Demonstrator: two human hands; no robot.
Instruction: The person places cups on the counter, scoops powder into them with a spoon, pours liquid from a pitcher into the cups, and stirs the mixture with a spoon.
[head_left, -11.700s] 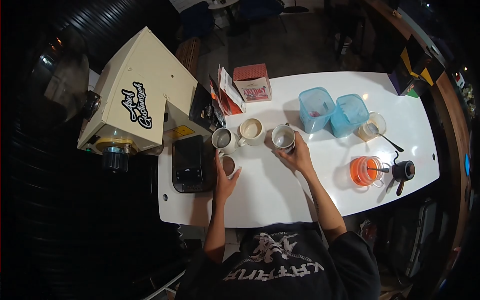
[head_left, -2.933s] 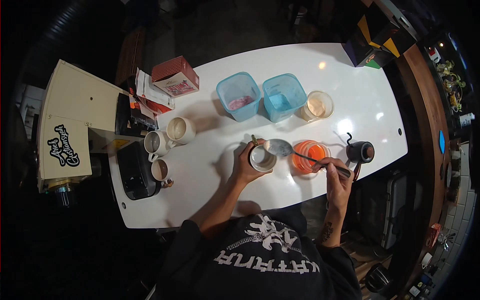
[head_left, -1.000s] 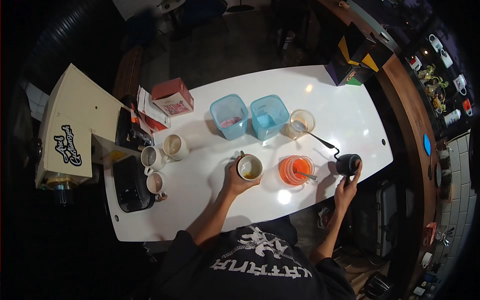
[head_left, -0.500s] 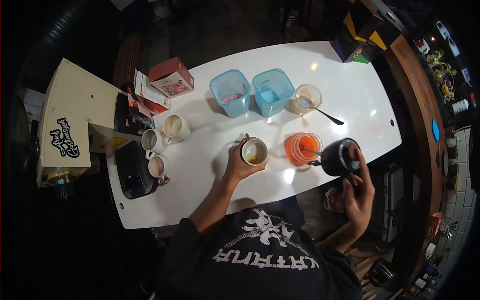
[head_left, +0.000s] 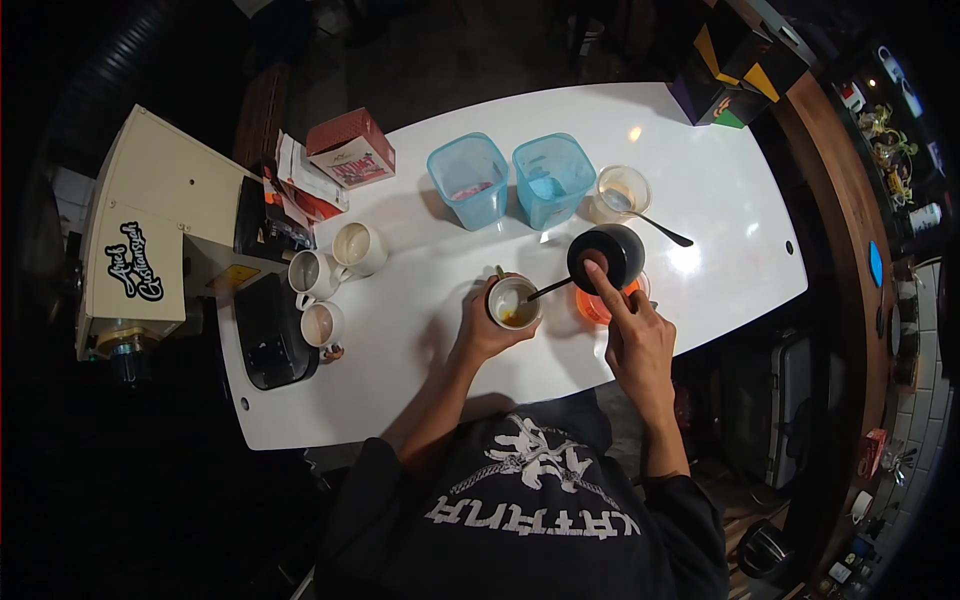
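My left hand is wrapped round a small pale cup with a little yellowish stuff at its bottom. A black gooseneck kettle is in my right hand, with a finger laid on its lid. Its thin spout reaches left, and the tip is at the cup's rim. Whether liquid flows from it I cannot make out. Below the kettle stands a container of orange-red liquid, partly covered by the kettle and my right hand.
Two blue plastic tubs and a clear cup with a spoon stand farther back on the white table. Several mugs, a red box and a cream machine are on the left.
My right hand has brought the kettle leftward, from beyond the orange-red container to the cup, and its spout now points at the cup. My left hand still holds the cup.
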